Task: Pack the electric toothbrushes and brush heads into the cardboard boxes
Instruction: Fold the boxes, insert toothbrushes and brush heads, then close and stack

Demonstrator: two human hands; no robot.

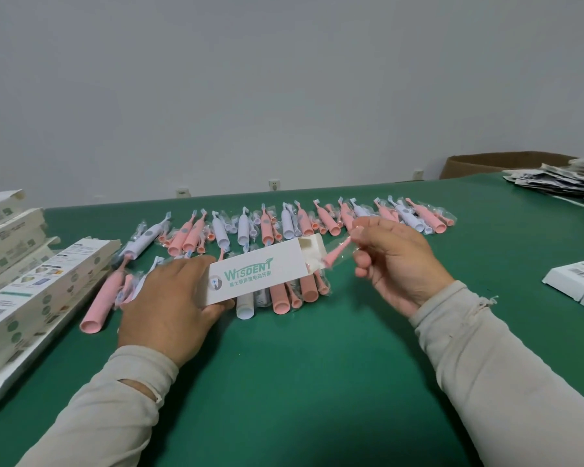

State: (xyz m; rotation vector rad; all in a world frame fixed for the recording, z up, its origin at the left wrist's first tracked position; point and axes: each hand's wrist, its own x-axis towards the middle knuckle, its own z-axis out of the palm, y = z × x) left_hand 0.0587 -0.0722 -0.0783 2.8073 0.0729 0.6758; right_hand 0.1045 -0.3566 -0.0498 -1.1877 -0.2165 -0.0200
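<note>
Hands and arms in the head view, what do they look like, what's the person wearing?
Both hands, left hand and right hand, are bare: no gloves. Both arms wear light beige long sleeves; the right sleeve has a frayed cuff, and the left sleeve a tear near the wrist.

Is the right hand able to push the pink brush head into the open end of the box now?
Probably yes: the right hand pinches the bagged brush head just at the box opening, flaps open, nothing between.

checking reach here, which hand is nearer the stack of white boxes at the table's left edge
Left. The left hand holds the white box just right of the stack of white boxes; the right hand pinches a bagged pink brush head farther right.
</note>
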